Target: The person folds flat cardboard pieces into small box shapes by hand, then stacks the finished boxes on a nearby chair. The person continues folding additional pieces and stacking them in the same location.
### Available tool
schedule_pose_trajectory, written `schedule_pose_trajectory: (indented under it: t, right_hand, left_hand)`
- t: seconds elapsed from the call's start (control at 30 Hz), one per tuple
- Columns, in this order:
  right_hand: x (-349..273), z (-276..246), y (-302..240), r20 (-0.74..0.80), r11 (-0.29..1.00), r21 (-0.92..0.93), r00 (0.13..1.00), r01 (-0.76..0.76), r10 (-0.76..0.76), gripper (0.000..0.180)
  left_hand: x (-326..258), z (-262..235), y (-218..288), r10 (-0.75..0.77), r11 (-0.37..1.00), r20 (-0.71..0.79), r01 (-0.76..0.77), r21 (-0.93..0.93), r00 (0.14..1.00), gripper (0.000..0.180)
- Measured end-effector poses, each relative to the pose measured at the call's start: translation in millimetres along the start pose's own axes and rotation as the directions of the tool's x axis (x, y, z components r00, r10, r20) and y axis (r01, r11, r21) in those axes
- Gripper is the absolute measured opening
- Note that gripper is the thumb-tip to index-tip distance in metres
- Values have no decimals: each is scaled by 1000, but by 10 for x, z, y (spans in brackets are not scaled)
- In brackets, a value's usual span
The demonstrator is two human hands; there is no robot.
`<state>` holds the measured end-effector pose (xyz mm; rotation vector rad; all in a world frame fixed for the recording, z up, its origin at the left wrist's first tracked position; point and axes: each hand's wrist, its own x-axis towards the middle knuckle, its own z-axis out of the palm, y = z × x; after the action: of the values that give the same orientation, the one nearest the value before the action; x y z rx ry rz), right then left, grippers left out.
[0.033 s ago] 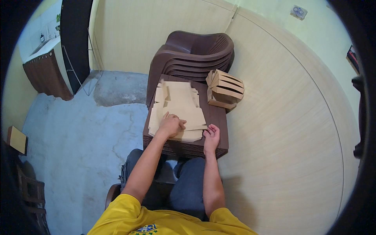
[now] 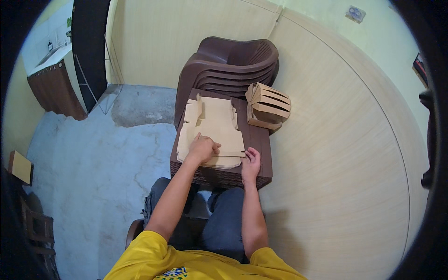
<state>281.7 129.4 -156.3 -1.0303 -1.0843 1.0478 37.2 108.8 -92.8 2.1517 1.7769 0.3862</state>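
A stack of flat, die-cut cardboard box blanks (image 2: 219, 133) lies on a dark brown table (image 2: 256, 140) in front of me. Near its front edge, my left hand (image 2: 204, 149) rests on the top blank, fingers partly spread and pressing down. At the front right corner, my right hand (image 2: 251, 163) has its fingers closed at the end of the top blank's narrow front flap, which is lifted a little. On the far left side of the top blank, a small flap (image 2: 199, 105) stands up. The undersides of both hands are hidden.
A folded cardboard piece with slatted strips (image 2: 268, 106) stands at the table's far right, beside the wall (image 2: 336, 140). Stacked brown plastic chairs (image 2: 228, 67) are behind the table. To the far left is a sink counter with a brown curtain (image 2: 58, 88).
My right hand has shifted slightly left with the flap's end. The small flap at the far left stands more upright. My left hand has barely moved.
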Motion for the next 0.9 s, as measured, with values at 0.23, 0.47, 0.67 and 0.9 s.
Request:
schedule_pose_trajectory:
  t: [0.23,0.47,0.67,0.9]
  right_hand:
    - [71,-45,-68,358,741,-535,903,407,-237,23]
    - [-87,164,-180,116,758,-539,924,366,-364,21]
    - [-70,281,-234,14,730,-650,964,211,-266,28]
    - [-177,426,-256,-17,800,-553,957,233,-291,41]
  left_hand:
    - [36,50,181,-107,994,-259,106,-20,960,25]
    - [-170,295,621,93,992,-437,-48,113,894,34]
    - [-172,498,521,159,981,-457,-192,-26,875,36]
    - [-226,419,543,206,978,-437,-200,59,876,43]
